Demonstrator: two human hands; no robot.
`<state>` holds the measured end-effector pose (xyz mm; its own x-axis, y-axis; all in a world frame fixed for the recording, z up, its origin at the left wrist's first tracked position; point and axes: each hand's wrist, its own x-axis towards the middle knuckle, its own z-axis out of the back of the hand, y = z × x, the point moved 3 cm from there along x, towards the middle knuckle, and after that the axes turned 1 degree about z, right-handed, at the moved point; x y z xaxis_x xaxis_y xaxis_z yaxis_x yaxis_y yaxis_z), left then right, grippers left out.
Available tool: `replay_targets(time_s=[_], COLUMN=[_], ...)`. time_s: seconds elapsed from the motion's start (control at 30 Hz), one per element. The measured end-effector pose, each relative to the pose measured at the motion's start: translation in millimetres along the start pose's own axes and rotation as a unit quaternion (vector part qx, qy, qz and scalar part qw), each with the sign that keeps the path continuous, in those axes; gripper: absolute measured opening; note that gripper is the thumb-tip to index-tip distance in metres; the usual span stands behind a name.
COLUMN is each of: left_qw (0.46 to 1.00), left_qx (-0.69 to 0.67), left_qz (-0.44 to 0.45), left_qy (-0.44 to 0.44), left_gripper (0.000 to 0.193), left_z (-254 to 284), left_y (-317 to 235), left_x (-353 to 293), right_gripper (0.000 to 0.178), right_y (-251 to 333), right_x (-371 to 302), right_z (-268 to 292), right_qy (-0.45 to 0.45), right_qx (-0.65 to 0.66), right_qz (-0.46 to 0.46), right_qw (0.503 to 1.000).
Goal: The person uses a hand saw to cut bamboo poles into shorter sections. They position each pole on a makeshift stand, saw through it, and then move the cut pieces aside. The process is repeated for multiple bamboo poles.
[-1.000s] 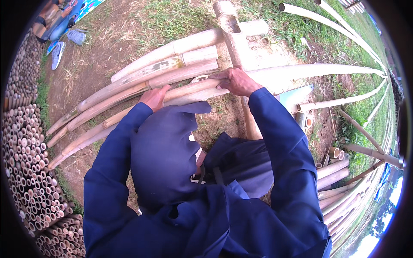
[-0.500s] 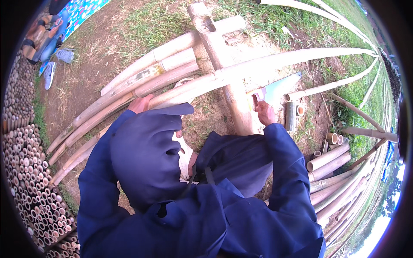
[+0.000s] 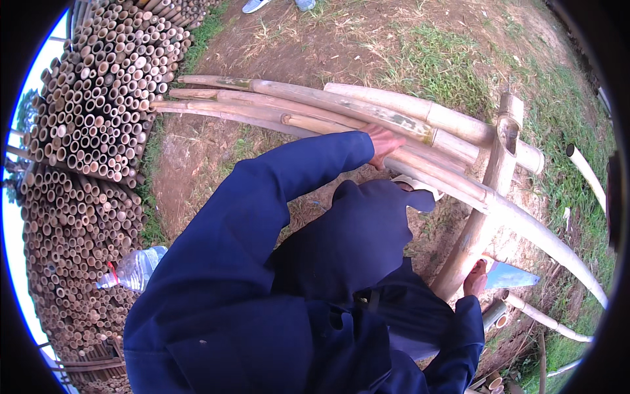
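My left hand grips a long pale bamboo pole from above, thumb on the near side. This pole lies across a thick bamboo piece with a notch at its far end. To the right of that crosspiece, my right hand is closed round the handle of a handsaw. The saw's bluish blade points right, low beside the pole and apart from it. Dark blue sleeves cover both arms, and dark cloth hides part of the ground between them.
More bamboo poles lie beyond my left hand. Cut bamboo is stacked high in a pile on the left, with a clear plastic bottle near it. Short bamboo pieces and thinner poles lie at the lower right. A shoe shows at the top edge.
The view has swung left, bringing in more of the stacked bamboo and the bottle. My left hand remains on the pole, and my right hand still holds the handsaw.
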<state>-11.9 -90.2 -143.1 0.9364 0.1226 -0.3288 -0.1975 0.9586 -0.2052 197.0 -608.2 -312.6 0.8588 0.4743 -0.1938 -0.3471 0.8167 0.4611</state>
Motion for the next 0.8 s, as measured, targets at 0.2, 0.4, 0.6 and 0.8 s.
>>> replay_targets(time_s=[0.2, 0.4, 0.6, 0.8], left_qw=[0.999, 0.999, 0.997, 0.997], left_qx=[0.032, 0.031, 0.012, 0.033], left_qz=[0.034, -0.002, 0.071, 0.060], left_qy=[-0.024, -0.040, -0.033, -0.030], left_gripper=[0.070, 0.074, 0.079, 0.082], left_z=[6.6, 14.9, 13.1, 11.9], left_y=[18.0, -7.8, 11.1, 12.7], left_x=[-2.0, 41.5, 4.5, 17.7], right_gripper=[0.024, 0.038, 0.019, 0.015], right_y=[0.0, -82.7, 15.7, 152.3], right_x=[4.6, -3.4, -74.1, -213.5], right_z=[-5.6, 41.3, 125.6, 189.2], right_qy=[0.012, -0.105, -0.421, -0.397], right_qx=[-0.045, 0.190, 0.394, 0.412], right_qz=[0.015, -0.089, -0.228, -0.087], right_qw=[0.999, 0.972, 0.785, 0.815])
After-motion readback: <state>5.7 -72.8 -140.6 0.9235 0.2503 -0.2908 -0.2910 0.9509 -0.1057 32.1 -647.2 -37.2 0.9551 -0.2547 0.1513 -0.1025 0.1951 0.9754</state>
